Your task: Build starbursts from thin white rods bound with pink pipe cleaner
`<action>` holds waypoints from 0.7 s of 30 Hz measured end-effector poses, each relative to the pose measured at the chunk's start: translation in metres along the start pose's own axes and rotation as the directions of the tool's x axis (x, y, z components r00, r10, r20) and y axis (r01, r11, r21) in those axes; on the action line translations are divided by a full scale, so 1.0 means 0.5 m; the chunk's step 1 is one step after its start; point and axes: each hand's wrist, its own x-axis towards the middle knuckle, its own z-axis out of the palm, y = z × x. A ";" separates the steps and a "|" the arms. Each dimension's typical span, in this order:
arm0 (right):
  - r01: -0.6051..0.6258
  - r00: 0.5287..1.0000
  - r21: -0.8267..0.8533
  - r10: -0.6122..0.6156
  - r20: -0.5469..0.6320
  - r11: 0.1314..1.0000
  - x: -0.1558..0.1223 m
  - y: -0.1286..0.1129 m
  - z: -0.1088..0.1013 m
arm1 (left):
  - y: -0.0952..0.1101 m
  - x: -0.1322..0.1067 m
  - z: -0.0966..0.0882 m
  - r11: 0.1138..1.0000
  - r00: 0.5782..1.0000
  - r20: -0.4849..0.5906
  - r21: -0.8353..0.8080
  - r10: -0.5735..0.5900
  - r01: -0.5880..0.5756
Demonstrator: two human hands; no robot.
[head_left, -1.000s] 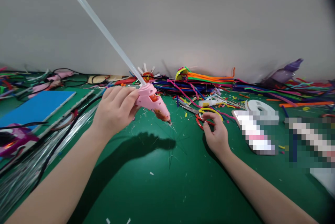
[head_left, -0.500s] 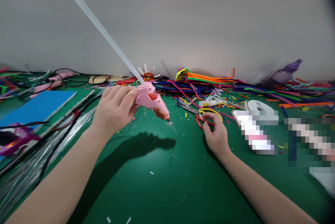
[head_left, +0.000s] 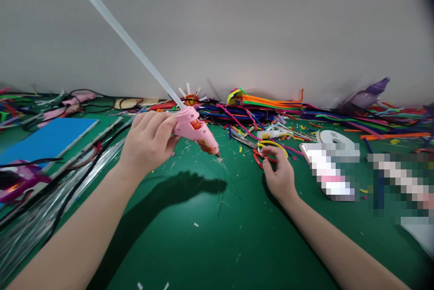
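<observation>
My left hand (head_left: 149, 141) is closed around a pink hot glue gun (head_left: 193, 127), held above the green table with its nozzle pointing down to the right. A long clear glue stick (head_left: 118, 28) sticks out of its back end, and thin glue strings hang at the tip. My right hand (head_left: 280, 170) rests low over the table, fingers loosely curled with a gap between thumb and forefinger. Just beyond its fingertips lie red-handled scissors (head_left: 257, 160) and a yellow pipe cleaner (head_left: 278, 144). Whether the fingers touch the scissors is hard to tell.
Pipe cleaners (head_left: 271, 101) and scraps crowd the wall's foot. On the left are a blue board (head_left: 50, 138), clear strips (head_left: 68, 199), a black cord (head_left: 73, 190) and a purple device (head_left: 25, 181). Right: a white tape roll (head_left: 334, 142), a blurred-out phone (head_left: 327, 172), a purple bottle (head_left: 368, 95).
The glue gun and its stick have shifted very slightly to the left. My right hand stays at the same spot beside the scissors.
</observation>
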 end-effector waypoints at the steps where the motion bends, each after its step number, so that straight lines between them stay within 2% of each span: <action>1: -0.002 1.000 0.002 0.002 0.002 1.000 0.000 0.000 0.000 | 0.000 0.000 -0.001 1.000 1.000 -0.002 0.007 -0.006 0.006; 9: -0.018 1.000 0.013 0.018 0.011 1.000 0.000 0.002 0.000 | 0.000 0.003 -0.005 1.000 1.000 -0.007 0.030 0.000 0.000; 13: -0.014 1.000 0.000 0.014 0.009 1.000 0.000 0.000 -0.001 | -0.012 -0.004 0.000 0.998 1.000 -0.011 0.070 0.010 -0.009; 16: -0.024 1.000 0.000 0.024 0.011 1.000 0.000 -0.001 -0.001 | -0.031 -0.018 0.010 0.995 0.995 0.054 0.065 -0.086 0.082; 19: -0.033 0.999 0.005 0.033 0.007 0.999 0.001 0.000 0.000 | -0.058 -0.037 0.027 0.971 0.963 0.123 0.047 -0.240 0.235; 21: -0.036 0.999 0.007 0.036 0.005 0.999 0.001 0.002 0.001 | -0.078 -0.053 0.040 0.954 0.945 0.146 0.107 -0.293 0.280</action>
